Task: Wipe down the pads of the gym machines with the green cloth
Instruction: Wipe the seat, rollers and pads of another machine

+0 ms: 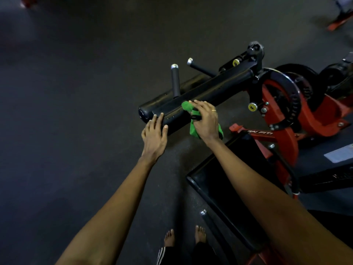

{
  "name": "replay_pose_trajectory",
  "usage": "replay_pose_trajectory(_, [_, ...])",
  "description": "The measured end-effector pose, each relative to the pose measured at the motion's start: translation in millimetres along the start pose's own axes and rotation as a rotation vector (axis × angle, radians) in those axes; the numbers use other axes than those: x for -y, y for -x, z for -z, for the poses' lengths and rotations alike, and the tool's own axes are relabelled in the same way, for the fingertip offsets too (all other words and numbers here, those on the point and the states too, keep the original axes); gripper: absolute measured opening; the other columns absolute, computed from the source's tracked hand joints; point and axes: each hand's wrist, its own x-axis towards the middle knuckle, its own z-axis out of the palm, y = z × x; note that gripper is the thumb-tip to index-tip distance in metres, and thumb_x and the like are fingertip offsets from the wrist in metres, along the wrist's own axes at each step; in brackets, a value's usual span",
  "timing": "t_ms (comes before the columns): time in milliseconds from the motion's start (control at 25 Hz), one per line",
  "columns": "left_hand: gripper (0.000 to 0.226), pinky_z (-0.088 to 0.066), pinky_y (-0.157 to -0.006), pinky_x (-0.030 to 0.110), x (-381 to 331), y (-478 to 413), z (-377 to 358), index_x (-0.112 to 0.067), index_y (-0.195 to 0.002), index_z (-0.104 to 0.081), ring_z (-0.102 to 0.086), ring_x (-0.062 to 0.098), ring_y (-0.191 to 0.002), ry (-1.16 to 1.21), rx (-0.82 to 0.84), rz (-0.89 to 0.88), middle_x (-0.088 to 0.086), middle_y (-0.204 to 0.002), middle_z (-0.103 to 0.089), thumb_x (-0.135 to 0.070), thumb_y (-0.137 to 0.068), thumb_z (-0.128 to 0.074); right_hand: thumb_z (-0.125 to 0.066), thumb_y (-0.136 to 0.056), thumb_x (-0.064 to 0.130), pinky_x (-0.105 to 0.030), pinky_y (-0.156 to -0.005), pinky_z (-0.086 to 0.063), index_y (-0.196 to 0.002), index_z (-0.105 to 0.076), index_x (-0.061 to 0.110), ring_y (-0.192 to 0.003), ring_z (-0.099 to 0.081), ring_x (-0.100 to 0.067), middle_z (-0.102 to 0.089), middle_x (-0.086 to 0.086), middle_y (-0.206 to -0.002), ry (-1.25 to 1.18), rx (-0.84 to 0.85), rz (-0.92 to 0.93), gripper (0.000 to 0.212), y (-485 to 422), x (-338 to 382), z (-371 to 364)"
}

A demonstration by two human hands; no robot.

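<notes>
A long black roller pad (198,96) runs from centre-left up toward the right on a red and black gym machine (282,111). My right hand (207,120) presses the bunched green cloth (193,119) against the near side of the pad, with cloth showing above the fingers and below the wrist. My left hand (154,133) rests flat with fingers spread on the pad's left end, holding nothing.
Two black handle posts with silver caps (174,79) stick up behind the pad. A black seat pad (229,197) lies below my right forearm. My bare feet (185,237) stand on the dark rubber floor (76,111). Another red machine base (338,22) sits far right.
</notes>
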Motion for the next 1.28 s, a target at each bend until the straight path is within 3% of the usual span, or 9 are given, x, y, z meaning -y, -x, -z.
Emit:
replay_pose_trajectory(160, [0.052, -0.014, -0.119, 0.052, 11, -18, 18, -0.034, -0.157, -0.026, -0.014, 0.025, -0.153, -0.167, 0.151, -0.059, 0.000, -0.167, -0.021, -0.049, -0.107, -0.028, -0.072, -0.074, 0.007, -0.051, -0.103, -0.044, -0.133, -0.062, 0.033, -0.128, -0.047, -0.024, -0.060, 0.012, -0.136, 0.144, 0.171, -0.006, 0.065, -15, 9, -5])
replay_pose_trajectory(440, [0.043, -0.016, -0.118, 0.045, 14, -31, 24, -0.027, -0.145, -0.043, -0.023, 0.022, -0.150, -0.073, 0.147, -0.130, -0.002, -0.155, -0.041, -0.041, -0.104, -0.043, -0.070, -0.082, 0.019, -0.055, -0.101, -0.043, -0.128, -0.064, 0.024, -0.131, -0.042, -0.027, -0.060, 0.008, -0.134, 0.206, 0.148, -0.170, 0.047, -49, 11, -12])
replay_pose_trajectory(600, [0.037, -0.023, -0.117, 0.048, 19, -34, 25, -0.034, -0.139, -0.043, -0.035, 0.020, -0.143, -0.067, 0.148, -0.161, -0.006, -0.143, -0.048, -0.048, -0.105, -0.037, -0.053, -0.091, 0.045, -0.053, -0.103, -0.037, -0.139, -0.052, 0.027, -0.139, -0.034, -0.028, -0.049, 0.007, -0.145, 0.222, 0.164, -0.067, 0.051, -32, 7, -19])
replay_pose_trajectory(720, [0.042, -0.025, -0.113, 0.044, 18, -38, 25, -0.035, -0.138, -0.043, -0.033, 0.018, -0.142, -0.097, 0.152, -0.176, -0.008, -0.140, -0.051, -0.052, -0.101, -0.033, -0.043, -0.089, 0.040, -0.055, -0.103, -0.039, -0.141, -0.049, 0.028, -0.138, -0.035, -0.027, -0.048, 0.007, -0.146, 0.249, 0.192, 0.046, 0.054, -31, -5, -15])
replay_pose_trajectory(840, [0.050, -0.023, -0.108, 0.035, 15, -46, 25, -0.030, -0.139, -0.047, -0.034, 0.017, -0.137, -0.158, 0.119, -0.195, -0.006, -0.137, -0.055, -0.051, -0.096, -0.034, -0.054, -0.076, 0.032, -0.055, -0.101, -0.040, -0.135, -0.054, 0.025, -0.133, -0.040, -0.027, -0.054, 0.004, -0.139, 0.242, 0.161, -0.048, 0.060, -51, -5, -14])
replay_pose_trajectory(960, [0.055, -0.016, -0.114, 0.034, 21, -46, 26, -0.032, -0.147, -0.044, -0.028, 0.015, -0.144, -0.200, 0.112, -0.240, -0.009, -0.146, -0.050, -0.055, -0.099, -0.031, -0.067, -0.065, 0.016, -0.050, -0.104, -0.040, -0.124, -0.054, 0.022, -0.129, -0.045, -0.026, -0.051, 0.002, -0.133, 0.015, 0.036, -0.205, 0.061, -47, 9, -16])
replay_pose_trajectory(1040, [0.056, -0.011, -0.121, 0.040, 28, -48, 26, -0.033, -0.150, -0.041, -0.019, 0.010, -0.151, -0.207, 0.126, -0.283, -0.014, -0.155, -0.040, -0.058, -0.102, -0.028, -0.071, -0.072, 0.012, -0.049, -0.106, -0.041, -0.113, -0.058, 0.021, -0.131, -0.047, -0.027, -0.051, 0.002, -0.130, -0.105, -0.029, -0.210, 0.044, -34, 12, -21])
replay_pose_trajectory(1120, [0.057, -0.009, -0.123, 0.041, 31, -55, 27, -0.032, -0.152, -0.040, -0.012, 0.007, -0.154, -0.192, 0.156, -0.320, -0.015, -0.159, -0.035, -0.058, -0.104, -0.023, -0.073, -0.086, 0.022, -0.045, -0.111, -0.039, -0.109, -0.065, 0.022, -0.138, -0.043, -0.027, -0.056, 0.001, -0.130, -0.130, -0.043, -0.150, 0.024, -26, 1, -26])
replay_pose_trajectory(1280, [0.056, -0.016, -0.116, 0.032, 32, -72, 33, -0.035, -0.149, -0.046, -0.015, 0.003, -0.152, -0.141, 0.206, -0.342, -0.019, -0.159, -0.035, -0.055, -0.106, -0.018, -0.072, -0.091, 0.034, -0.045, -0.104, -0.042, -0.110, -0.071, 0.023, -0.135, -0.047, -0.025, -0.063, 0.003, -0.126, -0.042, -0.087, -0.110, 0.021, -39, -12, -28])
